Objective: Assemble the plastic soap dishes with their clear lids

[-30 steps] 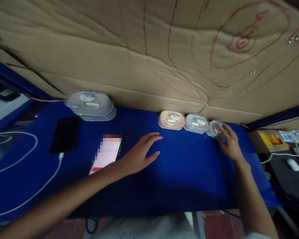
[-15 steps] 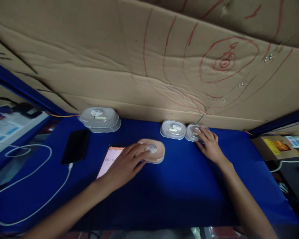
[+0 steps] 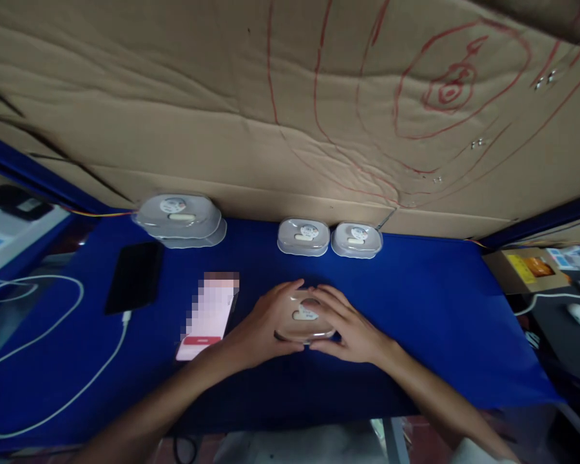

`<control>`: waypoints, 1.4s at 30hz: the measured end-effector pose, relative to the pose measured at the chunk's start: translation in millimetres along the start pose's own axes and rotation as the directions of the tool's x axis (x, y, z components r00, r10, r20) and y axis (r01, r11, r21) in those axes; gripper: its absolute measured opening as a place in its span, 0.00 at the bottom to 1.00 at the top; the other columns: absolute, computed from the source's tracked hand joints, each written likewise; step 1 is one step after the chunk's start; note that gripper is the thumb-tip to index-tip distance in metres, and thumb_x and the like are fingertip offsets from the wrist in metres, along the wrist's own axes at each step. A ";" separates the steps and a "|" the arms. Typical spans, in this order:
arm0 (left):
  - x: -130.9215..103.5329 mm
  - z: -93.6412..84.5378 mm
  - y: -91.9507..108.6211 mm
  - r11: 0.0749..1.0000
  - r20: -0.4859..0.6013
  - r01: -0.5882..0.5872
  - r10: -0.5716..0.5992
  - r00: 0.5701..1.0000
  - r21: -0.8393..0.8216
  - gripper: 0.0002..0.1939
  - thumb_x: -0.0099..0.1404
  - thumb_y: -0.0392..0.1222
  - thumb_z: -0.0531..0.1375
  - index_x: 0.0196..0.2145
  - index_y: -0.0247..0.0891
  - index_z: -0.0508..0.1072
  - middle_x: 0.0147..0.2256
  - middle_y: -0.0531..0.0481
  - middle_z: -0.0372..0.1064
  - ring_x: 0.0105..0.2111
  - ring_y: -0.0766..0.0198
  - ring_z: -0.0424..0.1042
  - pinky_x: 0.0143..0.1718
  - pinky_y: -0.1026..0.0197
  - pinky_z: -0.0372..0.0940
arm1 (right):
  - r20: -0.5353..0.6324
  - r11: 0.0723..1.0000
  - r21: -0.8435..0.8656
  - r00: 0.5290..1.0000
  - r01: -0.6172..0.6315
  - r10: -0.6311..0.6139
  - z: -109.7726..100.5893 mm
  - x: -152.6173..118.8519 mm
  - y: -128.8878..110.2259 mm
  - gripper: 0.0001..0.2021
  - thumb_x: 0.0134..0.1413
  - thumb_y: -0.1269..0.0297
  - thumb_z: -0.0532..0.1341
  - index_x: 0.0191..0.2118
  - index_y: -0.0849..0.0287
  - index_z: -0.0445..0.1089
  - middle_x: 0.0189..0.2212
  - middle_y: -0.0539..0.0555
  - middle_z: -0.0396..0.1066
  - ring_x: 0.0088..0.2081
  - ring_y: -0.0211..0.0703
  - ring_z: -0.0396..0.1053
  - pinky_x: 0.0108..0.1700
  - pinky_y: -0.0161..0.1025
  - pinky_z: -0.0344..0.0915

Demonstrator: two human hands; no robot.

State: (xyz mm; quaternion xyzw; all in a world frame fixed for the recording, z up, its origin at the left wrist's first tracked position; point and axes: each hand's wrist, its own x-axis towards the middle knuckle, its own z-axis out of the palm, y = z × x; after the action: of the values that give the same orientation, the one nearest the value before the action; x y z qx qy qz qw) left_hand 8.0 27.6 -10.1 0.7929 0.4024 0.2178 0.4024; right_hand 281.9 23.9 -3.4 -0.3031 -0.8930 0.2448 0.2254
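Note:
A pinkish-beige oval lidded box point(image 3: 294, 330) with a round white sticker on top rests at the middle of the blue table. Around its left side curls my left hand point(image 3: 258, 328), thumb at the near edge and fingers at the far edge. My right hand point(image 3: 355, 328) grips the right side, its fingers reaching over the lid and partly covering the sticker. Behind them, two grey boxes of the same shape, one grey box point(image 3: 290, 247) and another grey box point(image 3: 368, 250), stand side by side, touched by neither hand.
At the back left is a stack of grey boxes point(image 3: 198, 209). A lit phone point(image 3: 212, 316) lies left of my hands, and a dark device point(image 3: 134, 277) with a white cable point(image 3: 109, 367) farther left. A cardboard wall point(image 3: 198, 142) with red drawing rises behind the table point(image 3: 439, 309).
My right hand has left the rightmost grey box and come to the beige box. My left hand now wraps the beige box's side. The view has shifted slightly.

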 end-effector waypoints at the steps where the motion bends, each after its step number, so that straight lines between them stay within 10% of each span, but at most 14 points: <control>1: -1.6 0.6 -1.2 0.999 -0.004 0.025 -0.025 1.000 -0.036 0.62 0.60 0.51 0.76 0.77 0.58 0.39 0.75 0.36 0.51 0.73 0.36 0.58 0.69 0.30 0.59 | -0.024 0.998 0.055 1.000 0.001 0.000 -1.7 -1.2 3.2 0.36 0.70 0.49 0.64 0.76 0.52 0.54 0.74 0.64 0.58 0.75 0.60 0.55 0.73 0.63 0.60; 14: -8.8 -19.0 7.4 0.995 0.038 0.049 -0.052 0.998 0.083 0.57 0.59 0.41 0.75 0.76 0.55 0.50 0.72 0.37 0.58 0.70 0.32 0.61 0.68 0.29 0.61 | -0.130 0.948 -0.177 0.961 -0.266 0.246 -26.8 -16.1 56.3 0.27 0.69 0.54 0.64 0.70 0.50 0.64 0.73 0.63 0.60 0.77 0.65 0.51 0.72 0.73 0.53; 24: -5.4 -9.0 14.5 0.971 -0.128 0.063 -0.094 0.987 -0.229 0.57 0.58 0.56 0.77 0.74 0.51 0.51 0.69 0.35 0.61 0.68 0.35 0.65 0.69 0.31 0.61 | 0.054 0.994 -0.104 0.998 0.033 -0.028 -16.8 0.6 -2.7 0.36 0.66 0.39 0.64 0.72 0.49 0.62 0.71 0.60 0.64 0.75 0.64 0.54 0.73 0.66 0.58; 31: -6.0 -9.8 10.2 0.914 -0.085 0.080 -0.123 0.989 -0.397 0.64 0.53 0.53 0.81 0.76 0.54 0.47 0.75 0.35 0.50 0.73 0.34 0.57 0.72 0.30 0.55 | -0.138 0.971 0.233 0.988 -0.042 0.076 -6.2 1.3 -6.9 0.26 0.71 0.51 0.63 0.70 0.52 0.68 0.64 0.62 0.71 0.67 0.57 0.69 0.67 0.56 0.69; 36: -2.2 -13.9 10.3 0.840 -0.159 0.074 -0.187 0.969 -0.537 0.64 0.50 0.54 0.82 0.74 0.52 0.51 0.74 0.35 0.55 0.71 0.35 0.61 0.70 0.32 0.60 | -0.303 0.772 0.588 0.820 -0.240 0.486 -11.1 -6.3 7.3 0.21 0.72 0.43 0.59 0.52 0.51 0.81 0.57 0.58 0.79 0.58 0.59 0.78 0.60 0.57 0.76; 42: 1.9 -29.2 8.4 0.626 -0.269 0.004 -0.339 0.901 -0.780 0.53 0.59 0.69 0.72 0.72 0.55 0.53 0.71 0.38 0.63 0.69 0.40 0.65 0.65 0.41 0.67 | -0.317 0.462 0.879 0.582 -0.115 0.748 -17.5 -0.7 25.0 0.30 0.76 0.40 0.45 0.70 0.48 0.66 0.66 0.55 0.73 0.67 0.56 0.71 0.62 0.60 0.76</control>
State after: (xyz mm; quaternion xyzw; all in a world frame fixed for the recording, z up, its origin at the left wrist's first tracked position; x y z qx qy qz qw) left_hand -6.5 39.7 13.8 0.4451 0.4197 0.4799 0.6288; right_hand 302.8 46.1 -4.3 -0.4738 -0.4186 0.5331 0.5622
